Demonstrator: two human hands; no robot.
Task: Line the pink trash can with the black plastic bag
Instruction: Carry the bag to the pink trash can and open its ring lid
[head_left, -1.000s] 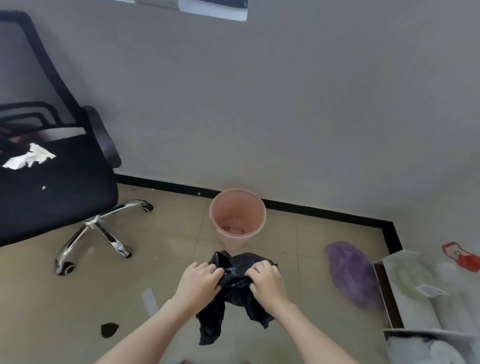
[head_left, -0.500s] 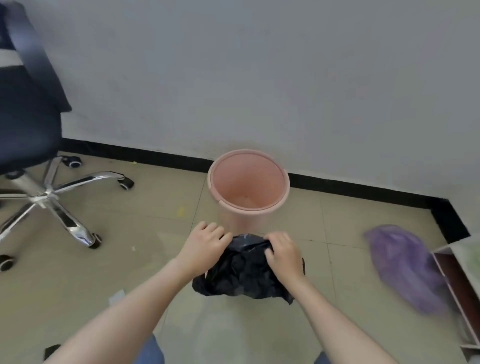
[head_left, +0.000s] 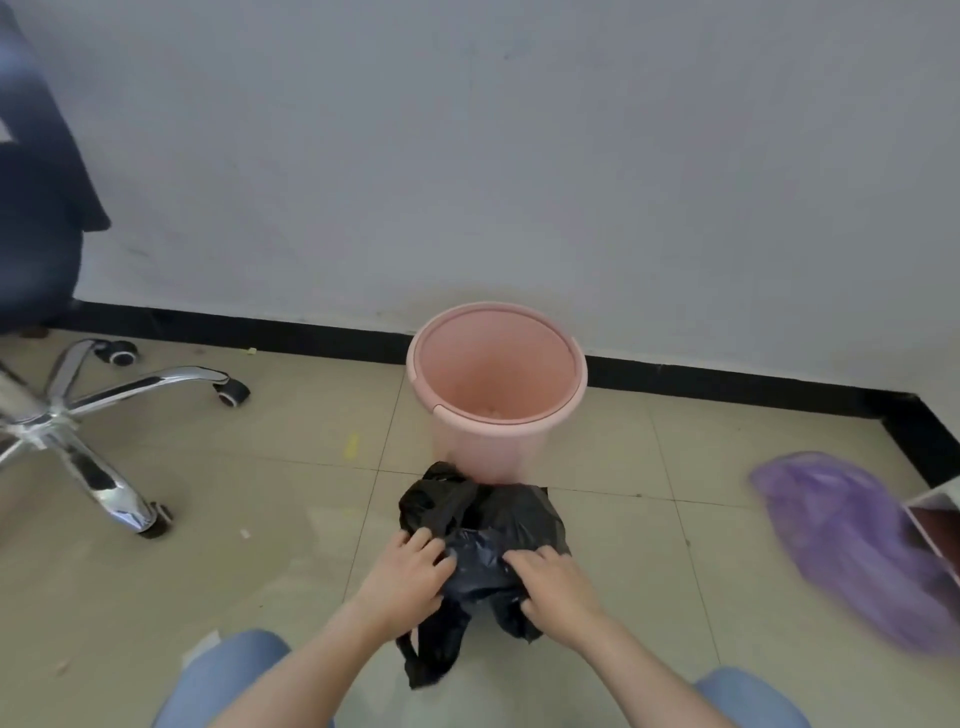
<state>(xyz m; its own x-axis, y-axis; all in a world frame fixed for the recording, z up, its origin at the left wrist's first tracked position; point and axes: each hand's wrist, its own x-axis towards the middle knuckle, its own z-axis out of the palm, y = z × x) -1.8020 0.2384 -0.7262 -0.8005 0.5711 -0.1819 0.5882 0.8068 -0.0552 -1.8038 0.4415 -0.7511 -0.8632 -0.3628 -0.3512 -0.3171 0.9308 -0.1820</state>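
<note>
The pink trash can (head_left: 571, 387) stands upright on the tiled floor against the wall, with no liner over its rim. Just in front of it, the crumpled black plastic bag (head_left: 483, 519) hangs bunched between my hands, its top touching or nearly touching the can's lower wall. My left hand (head_left: 402, 577) grips the bag's left side. My right hand (head_left: 553, 584) pinches the bag's right side. A loose tail of the bag droops below my hands toward my knees.
An office chair with a chrome star base (head_left: 78, 415) and castors stands at the left. A purple plastic bag (head_left: 852, 540) lies on the floor at the right, beside a box edge (head_left: 935, 501). My knees in blue jeans (head_left: 228, 675) show at the bottom.
The view has dropped lower and closer to the can. My hands kept hold of the bag and drew it nearer to me, and more of the bag now shows above my fingers.
</note>
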